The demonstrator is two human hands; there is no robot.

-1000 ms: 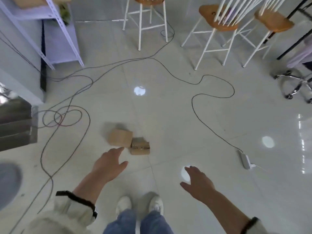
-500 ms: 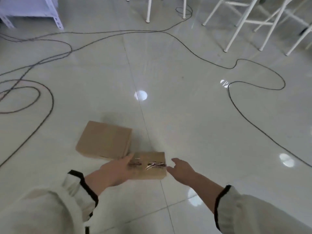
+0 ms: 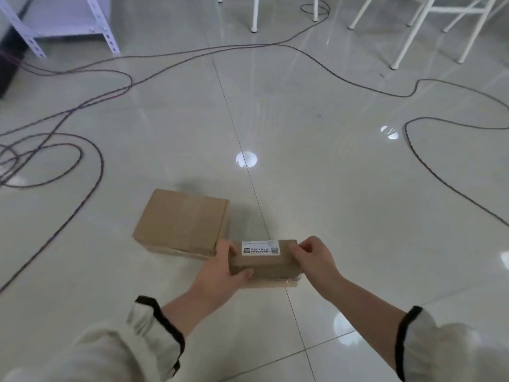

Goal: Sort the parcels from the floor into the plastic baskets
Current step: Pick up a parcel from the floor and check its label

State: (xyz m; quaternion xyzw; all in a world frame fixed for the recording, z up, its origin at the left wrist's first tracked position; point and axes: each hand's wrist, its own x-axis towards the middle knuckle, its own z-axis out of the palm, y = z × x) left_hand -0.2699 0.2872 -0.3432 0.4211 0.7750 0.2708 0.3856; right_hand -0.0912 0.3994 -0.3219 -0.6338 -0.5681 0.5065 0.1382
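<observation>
Gripping hands: left hand (image 3: 220, 271) and right hand (image 3: 316, 260) curled round opposite ends, balancing load.
Small box (image 3: 264, 267): near centre, label (image 3: 260, 248) up for sorting.
Large box (image 3: 181, 221): on floor (image 3: 330, 188), just beyond, left.

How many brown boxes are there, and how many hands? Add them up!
Brown boxes: 2, the big box on the floor and the small box in both hands.
Hands: 2, the left hand and the right hand.
Total: 4.
</observation>
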